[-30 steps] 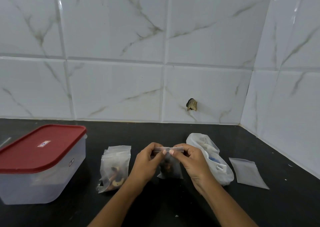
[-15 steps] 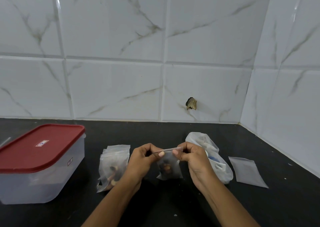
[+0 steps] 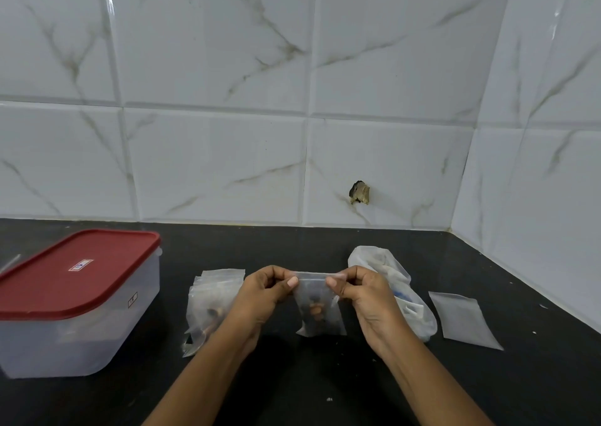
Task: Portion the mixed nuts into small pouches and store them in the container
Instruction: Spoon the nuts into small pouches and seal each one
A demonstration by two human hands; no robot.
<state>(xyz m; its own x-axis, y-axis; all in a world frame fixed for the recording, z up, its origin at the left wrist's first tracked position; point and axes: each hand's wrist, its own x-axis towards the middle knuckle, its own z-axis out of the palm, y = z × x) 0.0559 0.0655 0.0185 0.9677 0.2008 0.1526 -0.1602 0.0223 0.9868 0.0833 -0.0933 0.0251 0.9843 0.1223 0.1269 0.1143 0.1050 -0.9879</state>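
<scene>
Sealing step, I'd say. My left hand (image 3: pixel 260 295) and right hand (image 3: pixel 367 299) each keep a pinching grip on the top strip of a pouch (image 3: pixel 320 321), nuts (image 3: pixel 314 310) low inside, just above the black desk (image 3: pixel 325 386). Next move, I reckon: press the strip closed end to end, then add it to the filled pouches (image 3: pixel 213 299) beside the lidded container (image 3: pixel 81 328). White marbled tiles (image 3: pixel 211 165) behind.

black countertop (image 3: pixel 325 243) | white veined wall tiles (image 3: pixel 211 165) | chipped hole (image 3: pixel 359 192) in tile
</scene>
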